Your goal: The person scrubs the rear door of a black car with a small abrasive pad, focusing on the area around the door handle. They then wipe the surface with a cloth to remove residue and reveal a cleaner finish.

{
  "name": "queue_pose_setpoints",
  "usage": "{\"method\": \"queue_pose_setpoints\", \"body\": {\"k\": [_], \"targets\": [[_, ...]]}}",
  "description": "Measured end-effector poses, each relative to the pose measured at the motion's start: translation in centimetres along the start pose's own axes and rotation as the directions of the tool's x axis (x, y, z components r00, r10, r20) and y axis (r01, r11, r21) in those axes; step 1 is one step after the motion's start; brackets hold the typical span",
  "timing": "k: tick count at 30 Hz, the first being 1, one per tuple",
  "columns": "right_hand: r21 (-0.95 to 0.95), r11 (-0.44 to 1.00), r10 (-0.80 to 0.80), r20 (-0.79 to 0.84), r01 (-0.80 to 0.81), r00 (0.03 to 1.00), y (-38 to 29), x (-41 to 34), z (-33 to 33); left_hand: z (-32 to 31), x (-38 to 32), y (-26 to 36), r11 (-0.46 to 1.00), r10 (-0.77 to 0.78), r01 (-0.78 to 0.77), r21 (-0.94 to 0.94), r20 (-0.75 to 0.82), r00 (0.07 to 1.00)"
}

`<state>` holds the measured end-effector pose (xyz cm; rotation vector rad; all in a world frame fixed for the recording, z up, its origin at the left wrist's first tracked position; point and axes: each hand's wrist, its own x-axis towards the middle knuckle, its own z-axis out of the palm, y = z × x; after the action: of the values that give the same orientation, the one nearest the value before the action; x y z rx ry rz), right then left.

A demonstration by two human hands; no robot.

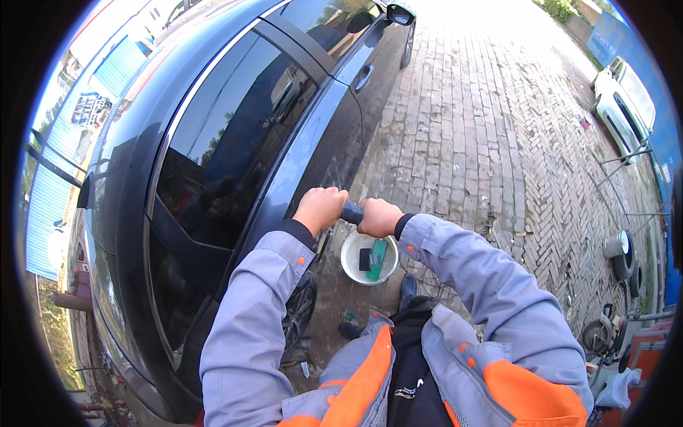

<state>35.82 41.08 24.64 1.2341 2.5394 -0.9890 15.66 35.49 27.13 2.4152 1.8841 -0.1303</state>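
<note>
A dark, wet-looking cloth [351, 212] is bunched into a short roll between my two fists. My left hand [321, 208] grips one end of it, close to the side of a dark car [325, 144]. Around the other end, my right hand [380, 216] is closed. Below the hands stands a round white bucket [346, 264] with a green block [378, 259] and a smaller black block [365, 259] inside. A small greyish piece lies against the green block. The fingers hide most of the cloth.
Brick paving [453, 133] runs along the car. My shoe [408, 285] is beside the bucket, and the car's rear wheel [300, 309] is left of it. At right are a metal pail [617, 244], tires [623, 265], a metal stand [624, 155] and a white car bumper [613, 117].
</note>
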Motion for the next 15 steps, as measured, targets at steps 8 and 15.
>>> {"method": "queue_pose_setpoints", "body": {"k": [8,15], "targets": [[-0.378,0.917,-0.196,-0.153,0.126,0.969,1.1,1.4,1.2,2.2,0.5,1.0,0.923,-0.23,0.303,-0.236,0.294,0.928],[-0.51,0.825,-0.357,-0.136,0.243,0.924,2.7,2.5,1.7,2.3,0.2,1.3,0.818,-0.22,0.426,-0.387,0.473,0.853]]}}
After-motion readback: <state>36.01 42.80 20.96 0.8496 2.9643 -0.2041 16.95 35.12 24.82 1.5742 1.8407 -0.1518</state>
